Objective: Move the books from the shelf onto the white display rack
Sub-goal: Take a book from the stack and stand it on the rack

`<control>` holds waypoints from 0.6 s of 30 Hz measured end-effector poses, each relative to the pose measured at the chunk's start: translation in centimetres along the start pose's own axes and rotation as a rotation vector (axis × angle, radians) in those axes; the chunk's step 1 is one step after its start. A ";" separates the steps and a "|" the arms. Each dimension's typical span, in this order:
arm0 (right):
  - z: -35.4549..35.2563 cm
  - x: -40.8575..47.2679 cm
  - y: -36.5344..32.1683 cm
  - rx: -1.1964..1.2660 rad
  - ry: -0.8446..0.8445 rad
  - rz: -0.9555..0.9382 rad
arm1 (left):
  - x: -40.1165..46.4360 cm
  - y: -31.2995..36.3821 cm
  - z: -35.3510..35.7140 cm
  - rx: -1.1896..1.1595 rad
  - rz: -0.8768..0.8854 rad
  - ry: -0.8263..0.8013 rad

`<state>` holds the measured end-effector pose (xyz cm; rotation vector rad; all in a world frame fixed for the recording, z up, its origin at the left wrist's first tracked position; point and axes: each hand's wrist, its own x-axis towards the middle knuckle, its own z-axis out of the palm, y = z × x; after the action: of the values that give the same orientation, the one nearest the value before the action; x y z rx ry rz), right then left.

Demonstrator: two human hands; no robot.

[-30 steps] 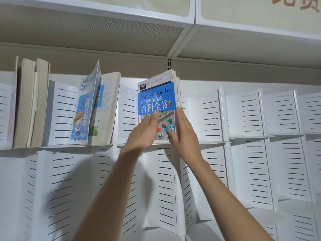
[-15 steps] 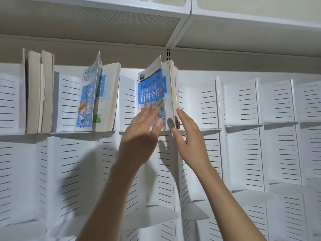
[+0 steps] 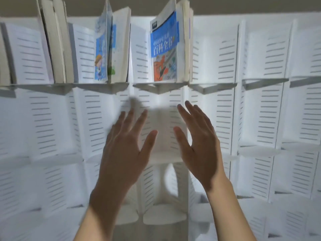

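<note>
A blue-covered encyclopedia book (image 3: 164, 49) stands upright in a top-row slot of the white display rack (image 3: 264, 105), its cover fanned a little to the left. Below it, my left hand (image 3: 125, 146) and my right hand (image 3: 199, 141) hang in front of the rack with fingers spread and straight, holding nothing and touching no book. Left of the encyclopedia stands a cartoon-cover book (image 3: 102, 49) beside a thick pale book (image 3: 120, 47). Two more pale books (image 3: 55, 40) stand at the far left of the same row.
The rack is made of white slotted dividers with small ledges in several rows. The slots to the right of the encyclopedia (image 3: 215, 54) and the rows below hold no books. The picture is motion-blurred.
Both hands have let go of the encyclopedia and dropped away from it, fingers opening. The book stays standing in its slot. The view has tilted downward.
</note>
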<state>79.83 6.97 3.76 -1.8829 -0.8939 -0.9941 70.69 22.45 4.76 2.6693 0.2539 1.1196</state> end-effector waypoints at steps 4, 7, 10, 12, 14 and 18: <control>1.0 -4.0 -2.1 0.006 -0.098 0.045 | -4.5 -1.4 -1.0 0.037 -0.080 -0.044; 1.2 -6.5 -3.4 0.021 -0.183 0.085 | -7.3 -2.8 -1.9 0.049 -0.162 -0.101; 1.5 -8.6 -5.1 0.045 -0.237 0.127 | -10.4 -4.2 -3.3 0.039 -0.238 -0.113; 2.0 -10.0 -7.0 0.053 -0.266 0.123 | -12.7 -5.3 -4.8 0.038 -0.277 -0.114; 2.8 -11.3 -9.6 0.072 -0.296 0.109 | -15.0 -6.5 -6.5 0.045 -0.309 -0.118; 4.9 -13.8 -16.6 0.140 -0.356 0.076 | -20.5 -9.8 -11.2 0.075 -0.352 -0.130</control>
<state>61.21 15.44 -4.68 -1.9890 -1.0568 -0.5428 47.79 28.42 -4.23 2.6070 0.7205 0.8403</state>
